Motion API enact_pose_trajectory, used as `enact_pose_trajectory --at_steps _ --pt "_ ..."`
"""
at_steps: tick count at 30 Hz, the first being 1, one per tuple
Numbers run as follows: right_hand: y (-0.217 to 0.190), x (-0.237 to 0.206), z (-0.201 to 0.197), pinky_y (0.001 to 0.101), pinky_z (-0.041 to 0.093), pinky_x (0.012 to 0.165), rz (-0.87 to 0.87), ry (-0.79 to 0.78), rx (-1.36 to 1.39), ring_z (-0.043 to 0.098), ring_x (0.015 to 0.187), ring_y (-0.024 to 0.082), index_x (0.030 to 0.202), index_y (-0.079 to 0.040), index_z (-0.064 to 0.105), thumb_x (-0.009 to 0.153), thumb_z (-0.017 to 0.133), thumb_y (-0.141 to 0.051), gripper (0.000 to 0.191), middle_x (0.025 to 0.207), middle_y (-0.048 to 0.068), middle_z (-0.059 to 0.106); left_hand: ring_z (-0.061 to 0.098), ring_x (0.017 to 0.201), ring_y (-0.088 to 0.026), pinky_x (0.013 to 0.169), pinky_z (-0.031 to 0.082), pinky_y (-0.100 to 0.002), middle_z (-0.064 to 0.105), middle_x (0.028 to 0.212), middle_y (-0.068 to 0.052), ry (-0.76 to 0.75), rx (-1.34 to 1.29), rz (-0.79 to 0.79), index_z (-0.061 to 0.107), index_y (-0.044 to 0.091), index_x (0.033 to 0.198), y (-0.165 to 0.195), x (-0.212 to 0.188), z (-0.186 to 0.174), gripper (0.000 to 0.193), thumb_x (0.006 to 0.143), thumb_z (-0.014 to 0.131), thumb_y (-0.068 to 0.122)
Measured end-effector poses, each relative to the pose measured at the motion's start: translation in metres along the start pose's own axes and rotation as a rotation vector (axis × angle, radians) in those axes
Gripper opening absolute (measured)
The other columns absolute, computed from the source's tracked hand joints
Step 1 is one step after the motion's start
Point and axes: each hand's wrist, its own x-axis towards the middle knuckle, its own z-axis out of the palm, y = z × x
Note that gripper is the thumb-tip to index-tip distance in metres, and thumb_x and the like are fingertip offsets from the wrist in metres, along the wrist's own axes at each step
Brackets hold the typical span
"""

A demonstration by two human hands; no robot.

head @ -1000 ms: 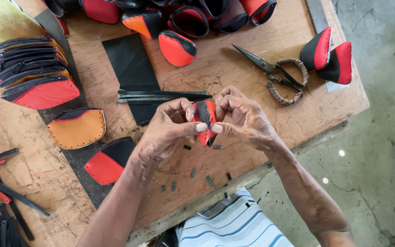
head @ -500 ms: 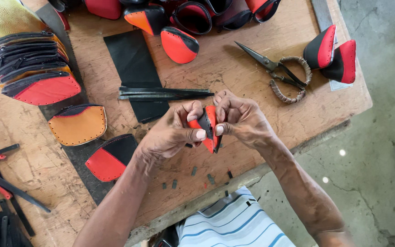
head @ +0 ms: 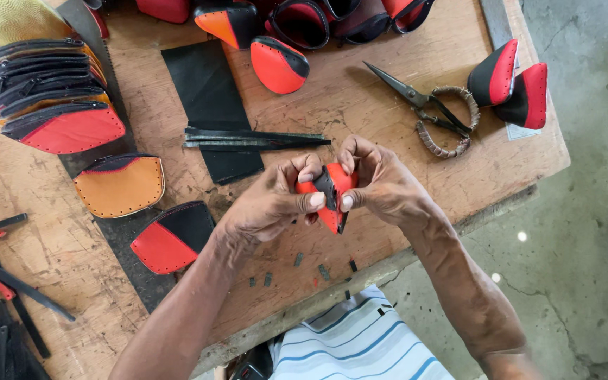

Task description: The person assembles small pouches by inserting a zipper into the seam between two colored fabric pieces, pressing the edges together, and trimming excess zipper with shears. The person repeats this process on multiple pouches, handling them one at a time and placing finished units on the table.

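Observation:
My left hand [head: 269, 204] and my right hand [head: 381, 184] meet above the wooden workbench [head: 360, 105], both pinching a small red and black leather piece [head: 331, 191]. The piece is folded between my thumbs and fingertips, its black edge facing me. Most of it is hidden by my fingers. Just beyond my hands lie several thin black strips [head: 255, 139] across a black leather sheet [head: 209, 105]. A flat red and black panel [head: 172, 238] lies by my left forearm.
Scissors with wrapped handles [head: 431, 111] lie to the right, near two red and black shaped pieces [head: 511, 83]. A stack of panels [head: 51, 98] and an orange panel [head: 119, 186] sit left. More pieces line the far edge. Small black offcuts [head: 321, 271] dot the near edge.
Both hands have kept hold of the red and black piece, turning and folding it; its black edge now faces me more. Nothing on the bench has moved.

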Motion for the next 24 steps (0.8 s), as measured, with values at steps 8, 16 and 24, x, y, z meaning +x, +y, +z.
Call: enact_pose_trajectory --at_steps 8,16,24 --pt "0.008 0.001 -0.008 0.0304 0.063 0.082 0.026 0.009 0.034 0.069 0.092 0.012 0.100 -0.011 0.049 0.074 0.096 -0.006 0.054 0.097 0.000 0.063 0.064 0.078 -0.010 0.062 0.054 -0.025 0.061 0.088 0.000 -0.052 -0.072 -0.001 0.047 0.014 0.090 0.004 -0.001 -0.006 0.040 0.085 0.086 0.003" --pt "0.001 0.000 -0.005 0.0327 0.056 0.093 0.038 0.006 0.069 0.063 0.105 0.014 0.111 -0.008 0.054 0.074 0.094 -0.006 0.055 0.109 0.003 0.060 0.066 0.079 -0.009 0.063 0.055 -0.024 0.064 0.094 0.001 -0.002 0.009 0.050 0.049 0.014 0.093 0.013 -0.001 0.007 0.046 0.073 0.087 0.000" --pt "0.001 -0.001 0.002 0.0294 0.054 0.094 0.019 0.071 -0.086 0.060 0.105 0.012 0.114 -0.009 0.051 0.073 0.088 -0.006 0.056 0.110 0.002 0.058 0.058 0.067 -0.007 0.054 0.044 -0.022 0.063 0.088 -0.003 0.079 0.031 0.067 0.051 0.011 0.095 0.012 0.003 0.008 0.043 0.074 0.086 -0.002"
